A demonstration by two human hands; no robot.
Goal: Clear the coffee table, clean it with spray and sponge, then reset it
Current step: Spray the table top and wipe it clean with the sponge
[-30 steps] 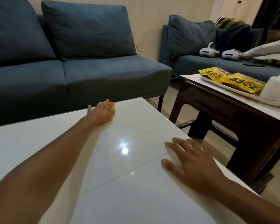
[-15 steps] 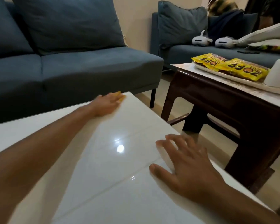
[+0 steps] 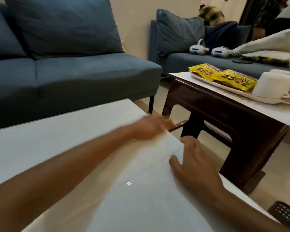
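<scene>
The white glossy coffee table fills the lower view. My left hand, blurred by motion, holds a yellow sponge against the table's far right edge. Only a sliver of the sponge shows beyond my fingers. My right hand rests flat on the table near its right edge, fingers spread, holding nothing. No spray bottle is in view.
A dark wooden side table stands close on the right, bearing a tray with yellow snack packets and a white mug. Blue sofas stand behind. A dark perforated basket sits at the lower right.
My left hand has swept the sponge rightwards along the far side to the table's right edge. My right hand has stayed flat on the table.
</scene>
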